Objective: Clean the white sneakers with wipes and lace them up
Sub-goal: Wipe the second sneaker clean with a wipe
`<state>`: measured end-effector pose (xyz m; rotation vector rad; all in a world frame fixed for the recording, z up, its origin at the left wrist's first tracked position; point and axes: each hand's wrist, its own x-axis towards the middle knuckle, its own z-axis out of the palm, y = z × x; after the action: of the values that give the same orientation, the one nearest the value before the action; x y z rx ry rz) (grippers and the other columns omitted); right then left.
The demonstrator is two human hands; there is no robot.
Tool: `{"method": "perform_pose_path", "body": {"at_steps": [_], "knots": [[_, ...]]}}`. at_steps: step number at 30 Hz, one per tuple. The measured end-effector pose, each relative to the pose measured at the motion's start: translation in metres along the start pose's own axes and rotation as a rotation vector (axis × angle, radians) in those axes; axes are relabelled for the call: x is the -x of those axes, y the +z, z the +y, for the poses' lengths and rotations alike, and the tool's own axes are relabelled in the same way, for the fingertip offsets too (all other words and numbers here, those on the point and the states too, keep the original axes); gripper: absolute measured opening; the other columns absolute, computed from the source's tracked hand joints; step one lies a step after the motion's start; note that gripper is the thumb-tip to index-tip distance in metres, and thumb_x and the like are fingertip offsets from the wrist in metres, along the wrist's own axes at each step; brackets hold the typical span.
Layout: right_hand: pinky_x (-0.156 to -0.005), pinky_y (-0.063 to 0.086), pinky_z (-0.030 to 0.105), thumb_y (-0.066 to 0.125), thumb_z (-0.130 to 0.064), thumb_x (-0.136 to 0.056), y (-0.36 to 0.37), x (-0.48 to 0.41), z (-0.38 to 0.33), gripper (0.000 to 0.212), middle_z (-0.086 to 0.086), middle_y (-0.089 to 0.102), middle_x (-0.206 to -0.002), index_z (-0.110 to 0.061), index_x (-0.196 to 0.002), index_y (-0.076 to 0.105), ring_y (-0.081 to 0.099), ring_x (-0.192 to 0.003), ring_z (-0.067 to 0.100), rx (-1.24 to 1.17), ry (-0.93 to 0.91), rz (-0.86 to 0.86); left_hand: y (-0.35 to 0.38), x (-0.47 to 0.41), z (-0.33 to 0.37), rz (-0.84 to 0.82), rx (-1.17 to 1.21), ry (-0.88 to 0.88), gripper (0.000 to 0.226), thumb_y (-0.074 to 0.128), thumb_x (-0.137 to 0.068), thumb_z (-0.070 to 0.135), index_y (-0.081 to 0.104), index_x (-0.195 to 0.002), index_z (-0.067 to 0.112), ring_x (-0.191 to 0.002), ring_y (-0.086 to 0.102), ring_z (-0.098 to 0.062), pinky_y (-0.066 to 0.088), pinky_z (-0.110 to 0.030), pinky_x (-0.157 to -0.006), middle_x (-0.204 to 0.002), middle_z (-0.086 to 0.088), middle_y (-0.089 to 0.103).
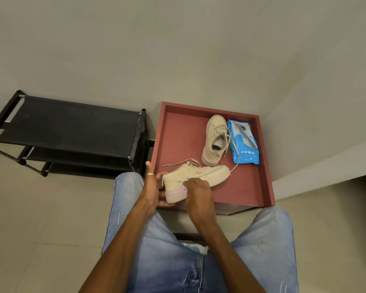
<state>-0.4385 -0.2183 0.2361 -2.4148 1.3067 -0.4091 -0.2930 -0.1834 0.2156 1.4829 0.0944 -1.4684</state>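
A black shoe rack (68, 127) stands against the wall on the left, and just beside it is a red tray (178, 140) with raised edges. The person's legs in light blue jeans (262, 250) fill the bottom of the view.

Two pale sneakers are on the tray. The far sneaker (215, 140) sits upright with its toe toward the wall and its laces loose. One lace trails over the blue wipes pack (244, 142) lying flat beside it. The near sneaker (199, 176) is tipped on its side at the tray's front edge, toe to the right.

The left hand (151, 191), wearing a ring (150, 174), cups that shoe's heel, fingers curled round it. The right hand (199, 195) lies on the shoe's side with its fingers bent down. I cannot tell whether they pinch anything, possibly a wipe.
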Motion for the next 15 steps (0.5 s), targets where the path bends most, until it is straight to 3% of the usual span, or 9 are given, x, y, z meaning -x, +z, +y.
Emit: {"method": "perform_pose_path", "body": {"at_steps": [3, 6, 10, 12, 15], "knots": [[-0.071, 0.052, 0.032, 0.069, 0.01, -0.068, 0.003, 0.008, -0.026, 0.032, 0.009, 0.07, -0.095, -0.006, -0.096, 0.074, 0.06, -0.09, 0.026, -0.024, -0.083, -0.07, -0.001, 0.0, 0.0, 0.003, 0.016, 0.002, 0.094, 0.015, -0.083, 0.092, 0.07, -0.112, 0.021, -0.088, 0.07, -0.029, 0.058, -0.038, -0.059, -0.096, -0.006, 0.074], [-0.064, 0.052, 0.033, 0.065, 0.001, -0.075, 0.013, 0.026, -0.054, 0.016, 0.008, 0.065, -0.089, -0.006, -0.089, 0.07, 0.057, -0.089, 0.023, 0.012, -0.248, -0.246, -0.002, -0.005, -0.001, 0.026, 0.069, 0.047, 0.089, 0.019, -0.09, 0.085, 0.072, -0.1, 0.014, -0.087, 0.069, -0.024, 0.053, -0.034, -0.07, -0.092, -0.009, 0.074], [-0.071, 0.053, 0.031, 0.066, -0.01, -0.077, 0.019, 0.028, -0.043, 0.014, 0.002, 0.064, -0.091, -0.012, -0.09, 0.069, 0.053, -0.089, 0.019, 0.111, -0.359, -0.213, -0.003, -0.01, -0.003, 0.032, 0.095, 0.058, 0.09, 0.018, -0.091, 0.083, 0.071, -0.109, 0.012, -0.085, 0.067, -0.023, 0.053, -0.035, -0.071, -0.086, -0.007, 0.072], [-0.069, 0.051, 0.031, 0.058, -0.007, -0.077, 0.009, 0.023, -0.032, 0.018, 0.003, 0.064, -0.093, -0.011, -0.09, 0.07, 0.055, -0.089, 0.02, 0.076, -0.304, -0.152, -0.005, -0.012, -0.003, 0.03, 0.084, 0.024, 0.092, 0.015, -0.088, 0.087, 0.07, -0.115, 0.017, -0.088, 0.068, -0.026, 0.057, -0.04, -0.072, -0.088, -0.005, 0.072], [-0.065, 0.054, 0.032, 0.068, 0.009, -0.066, 0.003, 0.012, -0.014, 0.033, 0.007, 0.069, -0.097, -0.006, -0.095, 0.073, 0.059, -0.089, 0.026, 0.055, -0.128, -0.061, -0.003, -0.007, -0.001, 0.01, 0.061, -0.011, 0.094, 0.013, -0.082, 0.092, 0.069, -0.115, 0.025, -0.096, 0.071, -0.034, 0.058, -0.06, -0.081, -0.102, -0.008, 0.075]]}}
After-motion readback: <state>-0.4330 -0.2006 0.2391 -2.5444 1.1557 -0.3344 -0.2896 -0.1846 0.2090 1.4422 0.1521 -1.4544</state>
